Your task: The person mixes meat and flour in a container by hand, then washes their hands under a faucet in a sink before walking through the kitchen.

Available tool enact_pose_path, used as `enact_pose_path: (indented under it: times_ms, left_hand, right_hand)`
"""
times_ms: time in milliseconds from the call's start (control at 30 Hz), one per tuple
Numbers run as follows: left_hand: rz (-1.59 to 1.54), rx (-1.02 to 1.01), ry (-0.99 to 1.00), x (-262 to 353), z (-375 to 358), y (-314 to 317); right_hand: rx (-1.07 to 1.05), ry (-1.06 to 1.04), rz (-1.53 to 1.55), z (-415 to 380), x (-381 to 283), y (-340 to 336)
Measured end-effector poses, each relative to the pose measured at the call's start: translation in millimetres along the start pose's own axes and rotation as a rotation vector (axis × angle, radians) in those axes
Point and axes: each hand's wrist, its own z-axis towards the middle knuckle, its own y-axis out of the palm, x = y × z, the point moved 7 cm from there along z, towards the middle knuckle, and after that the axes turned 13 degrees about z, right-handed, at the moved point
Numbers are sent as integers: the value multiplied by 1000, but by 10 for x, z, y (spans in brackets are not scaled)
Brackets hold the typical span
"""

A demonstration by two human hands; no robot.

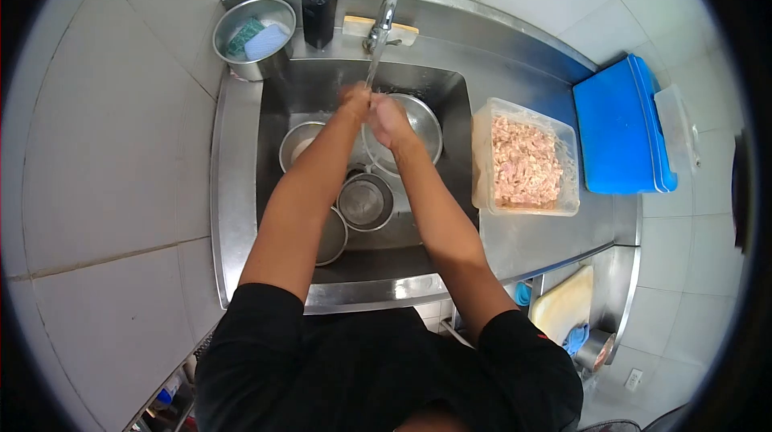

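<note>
Both my hands are held together under the stream from the tap (pixel 384 15), above the sink. My left hand (pixel 355 97) is directly below the water, its fingers blurred and partly hidden. Close against it on the right, my right hand (pixel 388 120) has its fingertips tucked out of clear sight. No object shows between them. Beneath the right hand lies a large round metal bowl (pixel 426 128). A smaller bowl (pixel 291 141) sits partly behind my left forearm, and a round metal pot or strainer (pixel 365 202) rests nearer to me in the sink (pixel 402 251).
Behind the sink stand a black pump bottle (pixel 319 12) and a metal pot (pixel 256 68) with sponges (pixel 265 43). On the right counter is a plastic tub (pixel 480 154) of chopped pale pink meat (pixel 524 162). Beyond it stands a blue cooler box (pixel 619 130).
</note>
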Motion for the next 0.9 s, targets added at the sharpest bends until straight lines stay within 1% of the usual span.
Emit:
enact_pose_path:
  times_ms: [33, 100, 133, 200, 233, 300, 333, 367, 400, 433, 467, 500, 533, 567, 600, 633, 667, 733, 767, 833, 867, 900]
  left_hand:
    - [-2, -9, -8, -1, -20, 14]
    - [532, 321, 545, 466, -180, -109]
    - [531, 319, 542, 430, -178, -100]
    - [591, 215, 651, 422, -204, 25]
    - [620, 163, 705, 391, -212, 88]
    - [681, 65, 810, 295, -185, 172]
    - [680, 75, 809, 170, 27, 167]
    - [843, -134, 868, -27, 340, 349]
    - [1004, -351, 915, -179, 472, 469]
    - [610, -318, 486, -117, 324, 275]
    - [610, -309, 487, -15, 199, 224]
    - [1096, -390, 854, 105, -26, 357]
    - [1589, -457, 1218, 90, -274, 446]
    - [1594, -452, 1217, 185, -467, 350]
    - [1380, -445, 1037, 334, -639, 192]
    - [1163, -435, 856, 343, -604, 97]
    - [1162, -429, 856, 327, -582, 102]
    - [586, -246, 804, 450, -523, -97]
    - [589, -239, 804, 542, -675, -188]
    - [599, -263, 555, 648, -1071, -420]
    - [606, -260, 559, 593, -1073, -442]
    - [521, -289, 738, 632, -1155, -430]
  right_hand:
    - [11, 1, -5, -41, 10, -4]
    - [240, 45, -135, -92, 52, -92]
    - [243, 47, -137, -124, 67, -44]
    - [75, 13, 137, -149, 51, 182]
    - [74, 16, 134, -106, 54, 177]
    - [173, 213, 347, 80, 240, 64]
    - [166, 219, 346, 144, 253, 26]
    - [152, 298, 364, 191, 279, -15]
    - [141, 378, 382, 254, 326, -60]
    - [64, 485, 690, 381, 417, -40]
    - [57, 491, 689, 498, 455, -120]
    - [67, 454, 616, 614, 469, -231]
    - [76, 415, 544, 715, 479, -331]
    - [86, 376, 474, 812, 488, -423]
    - [94, 334, 402, 911, 471, -485]
    - [106, 294, 329, 978, 455, -520]
    - [102, 297, 326, 1056, 467, -514]
    - [31, 13, -35, 1224, 309, -461]
    - [25, 16, -32, 1253, 314, -407]
    - [268, 2, -59, 1263, 238, -445]
    - [263, 0, -53, 1251, 195, -372]
    - [327, -42, 16, 1219, 130, -355]
